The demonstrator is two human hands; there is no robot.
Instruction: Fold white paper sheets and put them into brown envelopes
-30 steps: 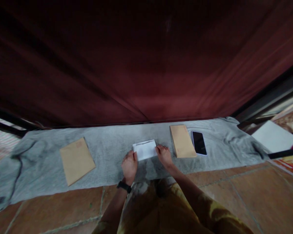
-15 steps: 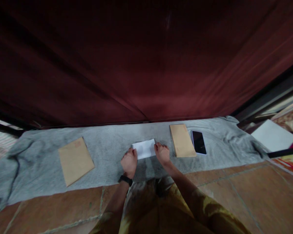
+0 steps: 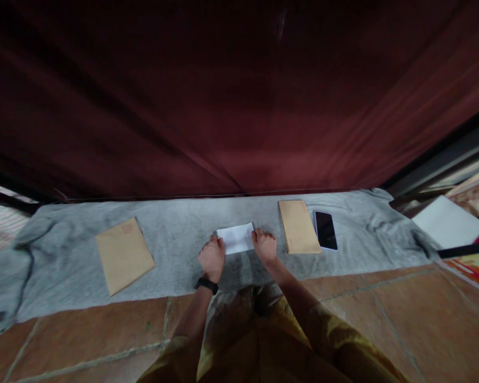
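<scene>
A folded white sheet of paper (image 3: 236, 238) lies low over the grey cloth (image 3: 179, 229), right in front of me. My left hand (image 3: 212, 258), with a black band on its wrist, is closed on the paper's left edge. At the opposite edge my right hand (image 3: 265, 246) pinches the paper, its fingers curled under. A stack of brown envelopes (image 3: 300, 227) rests to the right of my right hand. Well to the left of my left hand is a separate brown envelope (image 3: 125, 256), set at a slant.
Beside the stack lies a dark-screened phone (image 3: 325, 231). Behind the cloth hangs a dark red curtain (image 3: 239, 117). At far right are a white sheet (image 3: 447, 222) and a colourful printed item (image 3: 473, 268). Brown floor tiles (image 3: 104, 340) run along the near side.
The view has shifted slightly, so the cloth and the things on it sit a little higher. Both hands keep hold of the paper's two ends, with little other visible movement.
</scene>
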